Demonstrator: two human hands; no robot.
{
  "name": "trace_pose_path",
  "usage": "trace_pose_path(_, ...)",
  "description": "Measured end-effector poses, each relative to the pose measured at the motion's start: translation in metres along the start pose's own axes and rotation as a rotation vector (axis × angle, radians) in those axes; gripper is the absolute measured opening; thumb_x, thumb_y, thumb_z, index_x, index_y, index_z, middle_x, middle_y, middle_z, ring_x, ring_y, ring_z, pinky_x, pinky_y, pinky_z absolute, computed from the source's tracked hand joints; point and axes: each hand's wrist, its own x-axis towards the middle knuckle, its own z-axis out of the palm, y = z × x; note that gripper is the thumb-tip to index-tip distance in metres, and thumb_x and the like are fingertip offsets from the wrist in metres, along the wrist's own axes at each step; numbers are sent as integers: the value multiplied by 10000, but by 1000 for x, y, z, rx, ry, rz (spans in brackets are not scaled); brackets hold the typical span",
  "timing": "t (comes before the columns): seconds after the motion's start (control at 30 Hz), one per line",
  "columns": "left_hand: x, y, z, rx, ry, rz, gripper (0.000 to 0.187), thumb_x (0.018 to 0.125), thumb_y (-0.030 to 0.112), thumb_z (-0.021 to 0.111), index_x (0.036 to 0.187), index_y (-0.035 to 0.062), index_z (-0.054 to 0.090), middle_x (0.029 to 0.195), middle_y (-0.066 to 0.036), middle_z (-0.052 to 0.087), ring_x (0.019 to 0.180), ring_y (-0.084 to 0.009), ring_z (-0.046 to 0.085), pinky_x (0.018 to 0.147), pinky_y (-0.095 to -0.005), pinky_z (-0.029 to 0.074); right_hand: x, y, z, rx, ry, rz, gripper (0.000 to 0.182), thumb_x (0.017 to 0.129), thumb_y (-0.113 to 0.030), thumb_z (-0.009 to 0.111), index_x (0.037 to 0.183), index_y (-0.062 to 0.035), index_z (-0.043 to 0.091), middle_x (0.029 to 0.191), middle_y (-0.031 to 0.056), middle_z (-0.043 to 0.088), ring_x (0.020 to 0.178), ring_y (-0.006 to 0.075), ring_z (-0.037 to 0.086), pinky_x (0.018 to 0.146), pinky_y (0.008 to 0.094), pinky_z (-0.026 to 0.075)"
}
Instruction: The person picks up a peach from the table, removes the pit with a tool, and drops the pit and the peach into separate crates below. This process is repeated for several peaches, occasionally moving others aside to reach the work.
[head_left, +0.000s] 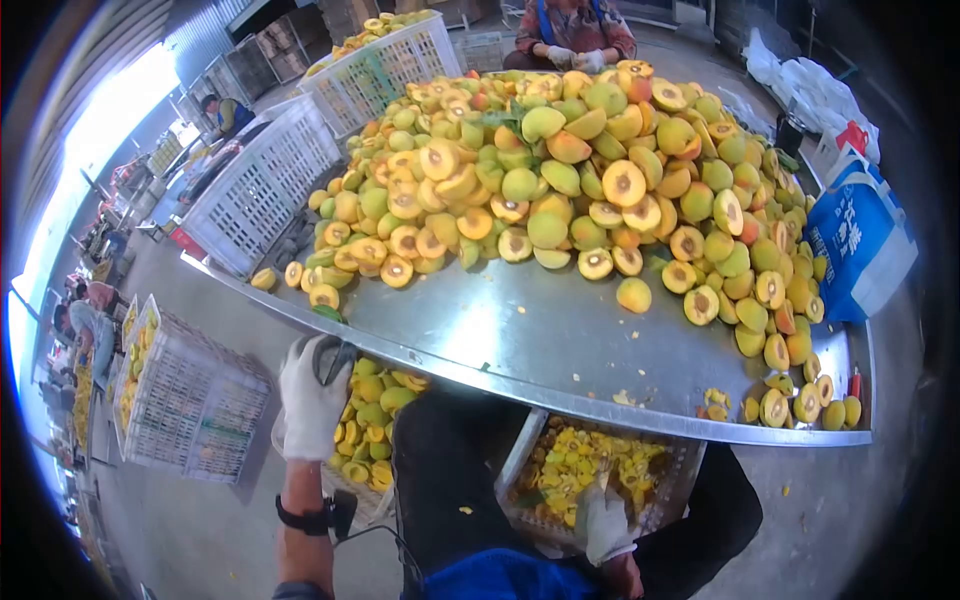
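Observation:
My left hand [310, 400], in a white glove, is closed around a dark ring-shaped tool [333, 360] at the table's front edge, above a crate of peach halves [372, 415]. Low in the view, my right hand [605, 522], also gloved, hangs over a crate of yellow peach scraps [590, 465]; its fingers are blurred, and whether they hold anything is unclear. A large heap of halved peaches [550, 180] covers the back of the metal table [430, 320], many with pits showing.
White crates [255, 185] stand at the table's back left, another crate [195, 400] on the floor. A blue bag [860, 240] hangs at the right edge, near a red-handled tool [855, 384]. Across the table sits a co-worker [575, 35]; other people are farther left.

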Motion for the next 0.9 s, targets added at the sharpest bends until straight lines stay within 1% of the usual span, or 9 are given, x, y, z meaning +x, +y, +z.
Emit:
trace_pose_path(0.03,25,1,9,-300,-55,-104,326,789,50,678,1110,18,633,1046,-183,635,975,-357,625,854,-384,497,-3,-3,5,-78,25,2,244,1000,-276,479,894,-77,572,579,-31,475,454,84,417,425,256,345)
trace_pose_path(0.23,165,15,107,108,-14,53,415,803,196,712,1170,44,594,1091,-223,614,1001,-395,612,847,-444,504,24,63,-17,-476,-43,-142,338,985,-245,511,1219,-6,554,888,101,635,786,181,579,692,315,474)
trace_pose_path(0.27,178,17,116,166,-66,41,474,808,214,708,1218,40,546,1090,-238,603,1002,-401,610,847,-455,504,24,66,-10,-390,41,-315,315,986,-268,531,1172,-16,566,810,38,601,714,139,540,623,298,453)
trace_pose_path(0.43,185,5,160,83,-92,49,576,757,184,710,1248,25,454,1110,-264,579,977,-423,607,837,-483,507,44,81,-15,-268,53,-164,226,989,-245,526,1077,-42,571,665,-35,500,533,77,435,458,257,363)
trace_pose_path(0.6,140,38,105,-360,-50,-6,598,747,167,738,1259,3,475,1033,-237,650,995,-414,619,866,-424,505,19,29,19,-114,-132,-212,176,992,-225,516,1017,-58,566,646,-54,454,534,59,409,473,228,362)
trace_pose_path(0.63,123,40,99,-597,-67,66,543,753,124,739,1233,10,511,1051,-204,660,997,-319,652,863,-374,512,13,30,16,-68,-125,-262,183,994,-232,513,1013,-58,565,643,-57,444,537,54,402,478,222,361)
trace_pose_path(0.67,103,44,87,-707,-194,89,529,761,100,729,1237,11,515,1059,-183,661,995,-269,651,865,-353,512,4,12,15,-248,-151,-316,215,969,-241,524,1025,-43,584,662,43,572,551,185,540,522,301,451)
trace_pose_path(0.77,17,70,66,-1112,-448,4,473,816,19,679,1261,19,519,1072,-84,658,983,-145,632,866,-303,516,-13,-22,28,-245,-219,-320,301,993,-337,497,1018,-53,596,705,5,588,600,114,530,530,285,428)
trace_pose_path(0.9,-80,102,83,-1184,-681,26,505,859,37,653,1324,-29,471,1247,-93,580,1082,-146,566,971,-295,456,-4,-31,31,-1,-307,-242,417,910,-225,547,1254,0,482,983,162,601,827,280,573,722,412,474)
